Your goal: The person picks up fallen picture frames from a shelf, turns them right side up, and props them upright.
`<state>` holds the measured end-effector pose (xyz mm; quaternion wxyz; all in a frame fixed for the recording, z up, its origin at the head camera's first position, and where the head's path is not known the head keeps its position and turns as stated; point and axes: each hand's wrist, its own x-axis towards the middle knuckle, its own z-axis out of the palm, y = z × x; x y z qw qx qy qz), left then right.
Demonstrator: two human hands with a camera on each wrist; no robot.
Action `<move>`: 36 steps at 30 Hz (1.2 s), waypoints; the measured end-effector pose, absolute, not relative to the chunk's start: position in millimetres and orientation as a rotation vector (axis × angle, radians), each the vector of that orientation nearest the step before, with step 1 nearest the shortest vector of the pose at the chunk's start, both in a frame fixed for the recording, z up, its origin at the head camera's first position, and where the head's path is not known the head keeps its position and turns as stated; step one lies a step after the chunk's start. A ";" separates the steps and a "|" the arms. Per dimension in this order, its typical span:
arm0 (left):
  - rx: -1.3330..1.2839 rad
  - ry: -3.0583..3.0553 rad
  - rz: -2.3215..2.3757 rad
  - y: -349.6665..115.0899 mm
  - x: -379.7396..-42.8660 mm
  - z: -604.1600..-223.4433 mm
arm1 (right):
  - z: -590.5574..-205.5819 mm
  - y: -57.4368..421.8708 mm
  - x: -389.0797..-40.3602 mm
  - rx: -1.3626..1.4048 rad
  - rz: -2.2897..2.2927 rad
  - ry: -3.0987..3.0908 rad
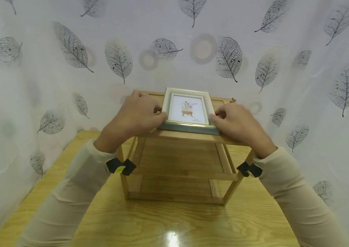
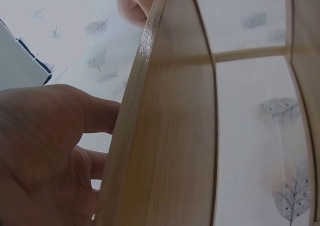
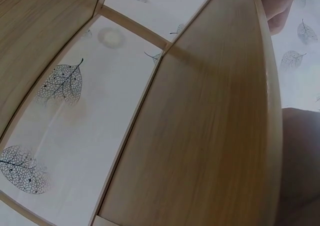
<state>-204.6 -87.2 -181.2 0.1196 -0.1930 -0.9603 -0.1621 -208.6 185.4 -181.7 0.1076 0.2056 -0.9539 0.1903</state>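
A picture frame (image 1: pixel 190 127), pale and blue-grey with a thin gold inner edge, lies face up on the top shelf of a wooden rack (image 1: pixel 177 176). Inside it is a print of a plant in an orange pot on legs. My left hand (image 1: pixel 140 113) holds the frame's left side, thumb at the near corner and fingers curled. On the opposite side my right hand (image 1: pixel 236 118) grips the right edge the same way. Both wrist views look from under the top shelf; its board (image 2: pixel 165 116) hides the picture frame there.
The three-tier rack stands on a shiny wood-grain table (image 1: pixel 149 226). Its lower shelves (image 1: pixel 177 154) show below the hands. Behind hangs a white curtain (image 1: pixel 168 20) printed with grey leaves. Dark clips (image 1: pixel 250 169) sit at both wrists.
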 end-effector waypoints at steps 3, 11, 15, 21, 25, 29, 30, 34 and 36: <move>-0.553 -2.813 -0.495 -87.3 -204.2 -180.4 | -182.0 183.7 -208.8 0.599 0.556 -2.806; -0.540 -2.792 -0.520 -87.2 -202.1 -180.2 | -181.9 181.3 -209.1 0.548 0.536 -2.775; -0.551 -2.767 -0.495 -85.8 -201.4 -180.7 | -181.6 180.0 -207.6 0.539 0.537 -2.739; -0.547 -2.734 -0.534 -84.9 -200.5 -181.0 | -181.8 177.9 -206.6 0.515 0.535 -2.676; -0.541 -2.706 -0.592 -85.1 -199.9 -180.7 | -181.8 176.5 -206.7 0.483 0.550 -2.641; -0.527 -2.686 -0.650 -84.7 -198.8 -180.2 | -181.2 175.9 -206.2 0.444 0.603 -2.621; -0.523 -2.681 -0.664 -84.6 -198.8 -180.1 | -181.0 175.8 -206.0 0.439 0.618 -2.615; -0.512 -2.643 -0.699 -83.4 -199.3 -180.3 | -180.3 175.1 -205.0 0.418 0.672 -2.589; -0.503 -2.620 -0.714 -83.3 -199.9 -180.5 | -180.1 174.8 -204.8 0.405 0.685 -2.577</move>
